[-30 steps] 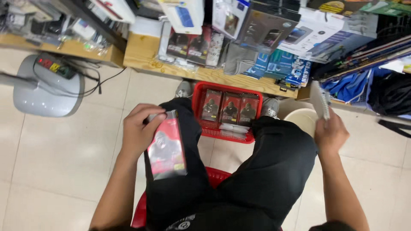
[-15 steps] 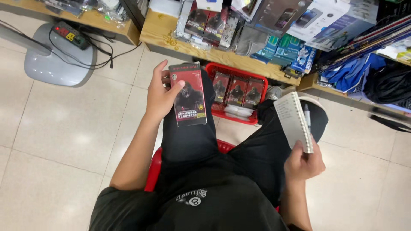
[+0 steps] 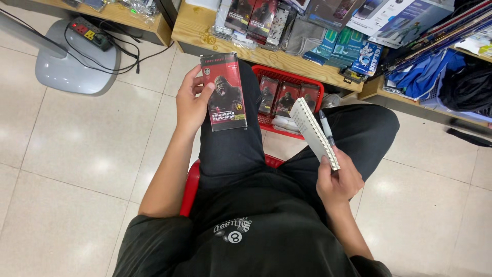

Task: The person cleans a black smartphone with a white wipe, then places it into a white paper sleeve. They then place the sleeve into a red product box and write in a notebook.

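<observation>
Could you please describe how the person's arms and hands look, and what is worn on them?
Both forearms are bare. The left hand and right hand wear no gloves, rings or watch that I can see. Short black sleeves end near the elbows.

Open floor (image 3: 87,154) lay left of the knees; ahead, a red basket (image 3: 287,95) and crowded low shelf (image 3: 287,59) blocked the way.

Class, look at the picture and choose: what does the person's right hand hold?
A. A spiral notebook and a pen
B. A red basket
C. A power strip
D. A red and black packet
A. The right hand grips a spiral notebook with a pen alongside it, while the left hand holds the red and black packet.
</observation>
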